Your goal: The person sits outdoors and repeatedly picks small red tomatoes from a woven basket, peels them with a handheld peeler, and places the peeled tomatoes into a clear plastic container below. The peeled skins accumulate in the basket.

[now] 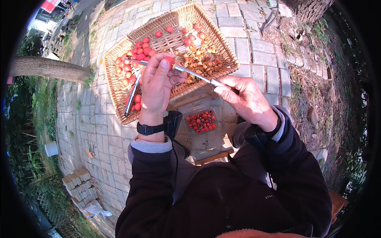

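Note:
My left hand (160,77) pinches a small red fruit (169,60) between thumb and fingers, above a wicker basket (114,92). A slim metal tool (195,74) with a tubular end touches the fruit's right side; its handle end lies in my right hand (242,96). Behind my left fingers a thin metal piece sticks out to the left; whether it belongs to the same tool, I cannot tell. Red fruits (140,50) fill the basket's left side, and yellowish-brown scraps (202,64) are heaped at its right. Another metal tool (133,95) leans among the fruits near the left wall.
A clear plastic box (218,114) of red fruits, several with open centres, stands below the basket, between my legs. A wooden bar (214,156) is nearer me. Tree trunks (50,69) rise at left and top right. Stacked bricks (80,186) and a white bucket (51,148) stand at the left.

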Demonstrator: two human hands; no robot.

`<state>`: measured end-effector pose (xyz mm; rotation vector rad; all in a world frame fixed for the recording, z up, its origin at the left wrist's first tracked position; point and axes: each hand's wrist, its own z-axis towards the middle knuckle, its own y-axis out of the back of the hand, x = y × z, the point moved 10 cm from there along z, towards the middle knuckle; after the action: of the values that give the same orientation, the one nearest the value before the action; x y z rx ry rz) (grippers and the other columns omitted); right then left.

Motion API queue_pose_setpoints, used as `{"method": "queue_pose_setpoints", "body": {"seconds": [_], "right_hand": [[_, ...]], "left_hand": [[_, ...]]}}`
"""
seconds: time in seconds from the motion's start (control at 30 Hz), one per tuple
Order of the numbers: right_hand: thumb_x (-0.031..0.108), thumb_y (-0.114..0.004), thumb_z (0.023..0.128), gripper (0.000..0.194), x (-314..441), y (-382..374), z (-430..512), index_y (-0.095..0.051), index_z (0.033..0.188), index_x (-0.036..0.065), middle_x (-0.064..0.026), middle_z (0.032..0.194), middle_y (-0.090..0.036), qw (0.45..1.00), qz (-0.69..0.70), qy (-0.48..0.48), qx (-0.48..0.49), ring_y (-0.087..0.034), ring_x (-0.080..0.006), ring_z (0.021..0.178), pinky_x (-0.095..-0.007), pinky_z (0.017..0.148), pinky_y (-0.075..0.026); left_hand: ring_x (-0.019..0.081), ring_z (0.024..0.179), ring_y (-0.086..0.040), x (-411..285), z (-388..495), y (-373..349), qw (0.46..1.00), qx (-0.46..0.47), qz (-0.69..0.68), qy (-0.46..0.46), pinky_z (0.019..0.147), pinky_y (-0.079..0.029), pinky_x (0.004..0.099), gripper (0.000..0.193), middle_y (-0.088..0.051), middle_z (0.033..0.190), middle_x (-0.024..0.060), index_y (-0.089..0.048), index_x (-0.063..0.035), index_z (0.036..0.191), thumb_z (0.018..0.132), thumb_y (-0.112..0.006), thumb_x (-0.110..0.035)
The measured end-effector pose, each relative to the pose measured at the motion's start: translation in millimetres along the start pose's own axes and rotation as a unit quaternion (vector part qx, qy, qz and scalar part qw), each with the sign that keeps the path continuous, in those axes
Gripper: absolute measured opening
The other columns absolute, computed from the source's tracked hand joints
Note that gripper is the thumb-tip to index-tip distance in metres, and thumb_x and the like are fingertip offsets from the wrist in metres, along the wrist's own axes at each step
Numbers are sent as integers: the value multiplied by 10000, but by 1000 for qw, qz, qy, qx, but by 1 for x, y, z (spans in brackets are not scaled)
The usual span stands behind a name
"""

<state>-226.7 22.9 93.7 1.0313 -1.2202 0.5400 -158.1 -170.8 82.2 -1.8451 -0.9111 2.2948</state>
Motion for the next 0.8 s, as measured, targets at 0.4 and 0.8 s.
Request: {"method": "queue_pose_setpoints", "body": {"seconds": [0.4, 0.8], "right_hand": [[169, -644, 1032, 224, -1, -1, 0, -668, 1086, -47, -52, 823, -585, 1000, 18, -5, -6, -492, -103, 787, -304, 706, -445], [186, -621, 1040, 228, -4, -6, 1, -657, 1031, -39, -84, 800, -562, 999, 41, -18, 3, -482, -129, 768, -319, 724, -450]], "left_hand": [[186, 817, -725, -2, -1, -8, 999, 34, 42, -7, 700, -626, 295, 235, -679, 1032, 103, -541, -38, 1217, 1100, -511, -239], [142, 762, -631, -1, -8, -20, 986, -17, 160, -44, 621, -532, 265, 354, -569, 973, 68, -503, -36, 1306, 1128, -415, -329]]}}
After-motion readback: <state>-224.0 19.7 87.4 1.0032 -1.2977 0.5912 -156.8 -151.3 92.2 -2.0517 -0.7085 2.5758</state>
